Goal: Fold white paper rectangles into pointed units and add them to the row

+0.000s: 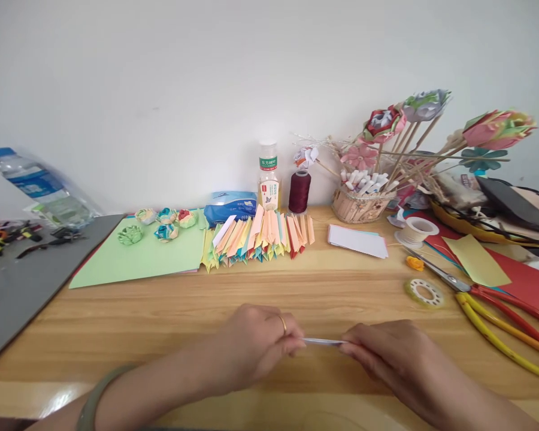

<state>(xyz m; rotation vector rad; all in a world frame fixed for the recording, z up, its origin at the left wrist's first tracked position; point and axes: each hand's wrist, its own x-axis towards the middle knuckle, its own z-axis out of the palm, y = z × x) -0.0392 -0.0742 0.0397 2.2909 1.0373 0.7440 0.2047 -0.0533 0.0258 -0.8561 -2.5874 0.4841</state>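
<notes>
The wooden counter [161, 317] bears a green sheet [144, 257], just left of the row of folded paper pieces [256, 236]. A flower basket [363, 206] stands right of the row, farther back. Nearer than the row, the left hand [260, 341] and right hand [390, 353] have fingers pinched tight. Stacked white slips [358, 241] lie right of the row. In front of it, a thin pale paper [323, 342] is gripped, one end per hand.

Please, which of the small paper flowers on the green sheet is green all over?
The leftmost flower on the green sheet: it looks plain green, while the others mix several colours.
</notes>
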